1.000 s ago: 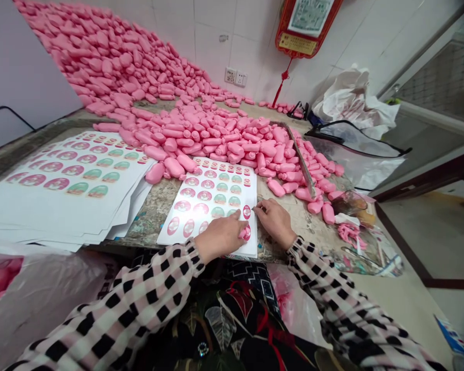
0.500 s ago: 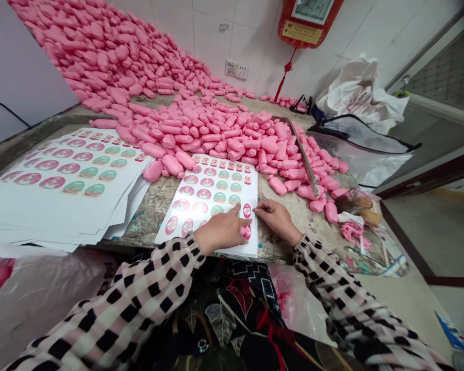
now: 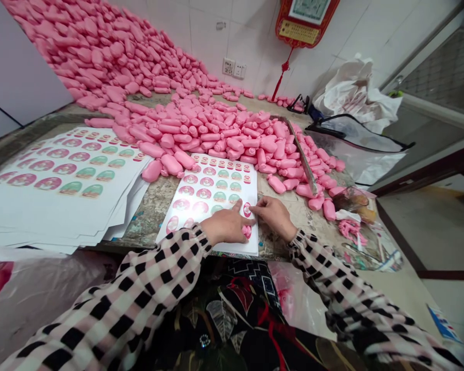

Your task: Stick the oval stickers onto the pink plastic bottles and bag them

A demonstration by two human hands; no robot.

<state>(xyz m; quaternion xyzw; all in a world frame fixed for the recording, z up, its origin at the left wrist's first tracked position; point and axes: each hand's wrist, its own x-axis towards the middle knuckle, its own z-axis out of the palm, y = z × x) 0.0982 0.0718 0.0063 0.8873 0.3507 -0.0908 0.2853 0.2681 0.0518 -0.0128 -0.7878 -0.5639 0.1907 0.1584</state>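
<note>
A white sheet of printed stickers, with pink and green labels, lies on the worktable before me. My left hand rests palm down across its lower right part, index finger and thumb spread apart. Beneath the thumb pokes the end of a pink bottle, the rest hidden by the hand. At the sheet's right edge my right hand pinches with thumb and forefinger at an oval pink sticker. Whether that sticker has lifted is too small to tell.
Pink bottles heap up behind the sheet and along the wall. A thin bar lies among them. To the left is a stack of sticker sheets. A clear bag and pink scraps are at the right.
My left hand has slid slightly to the right on the sheet. My right fingertips have moved a little left, now over the edge of the oval sticker.
</note>
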